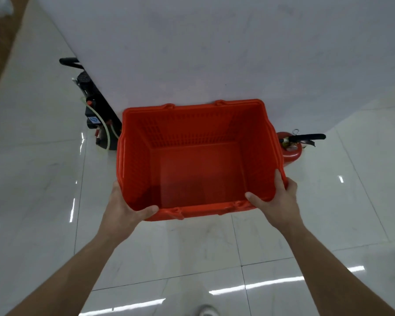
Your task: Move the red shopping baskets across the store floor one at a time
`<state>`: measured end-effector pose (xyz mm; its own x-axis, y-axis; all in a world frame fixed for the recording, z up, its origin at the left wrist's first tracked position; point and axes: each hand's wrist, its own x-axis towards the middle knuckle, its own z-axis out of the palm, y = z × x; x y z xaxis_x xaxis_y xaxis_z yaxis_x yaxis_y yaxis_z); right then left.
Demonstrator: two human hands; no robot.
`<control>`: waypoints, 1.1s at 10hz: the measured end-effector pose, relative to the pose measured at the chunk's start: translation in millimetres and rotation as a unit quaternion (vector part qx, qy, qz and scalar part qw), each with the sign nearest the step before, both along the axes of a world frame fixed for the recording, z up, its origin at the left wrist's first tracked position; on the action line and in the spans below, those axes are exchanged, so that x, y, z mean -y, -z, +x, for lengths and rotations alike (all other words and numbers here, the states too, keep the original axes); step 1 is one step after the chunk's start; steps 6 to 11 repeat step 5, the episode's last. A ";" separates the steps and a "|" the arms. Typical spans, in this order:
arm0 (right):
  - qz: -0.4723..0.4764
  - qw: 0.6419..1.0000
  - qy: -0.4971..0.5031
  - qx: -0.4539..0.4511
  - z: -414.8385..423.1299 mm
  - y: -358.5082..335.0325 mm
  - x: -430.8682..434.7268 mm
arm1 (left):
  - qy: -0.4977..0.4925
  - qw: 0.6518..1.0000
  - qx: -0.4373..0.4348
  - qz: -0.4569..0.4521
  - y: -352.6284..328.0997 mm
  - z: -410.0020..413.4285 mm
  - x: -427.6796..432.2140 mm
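Close to the wall [214, 53], we grip an empty red basket [198, 169] with slotted sides and solid bottom; left hand [126, 208] and right hand [278, 197] pinch its near corners, thumbs inside, fingers outside.

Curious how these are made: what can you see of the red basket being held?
The red basket is plastic, rectangular, open-topped and empty, with slotted walls, a solid floor and handle lugs on its long rims. It is level, close to a white wall above the tiled floor; whether it rests there is unclear. The left hand and right hand grip its near corners, thumbs inside.
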<state>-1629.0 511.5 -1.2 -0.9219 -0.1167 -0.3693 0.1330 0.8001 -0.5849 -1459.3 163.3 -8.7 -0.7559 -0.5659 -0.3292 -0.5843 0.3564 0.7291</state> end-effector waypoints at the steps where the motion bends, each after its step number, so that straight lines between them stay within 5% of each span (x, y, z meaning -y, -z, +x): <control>1: 0.045 0.999 -0.009 0.014 1.6 -16.2 -2.2 | 0.009 0.997 0.068 -0.026 -15.5 -3.5 -3.9; 3: 0.131 0.990 -0.051 0.012 18.7 -107.3 -10.4 | 0.114 0.963 0.186 -0.160 -106.1 6.2 -35.8; 5: 0.130 0.987 -0.095 -0.013 52.0 -256.5 -19.4 | 0.119 0.968 0.130 -0.180 -261.5 41.1 -72.7; 11: 0.130 0.987 -0.095 -0.013 52.0 -256.5 -19.4 | 0.119 0.968 0.130 -0.180 -261.5 41.1 -72.7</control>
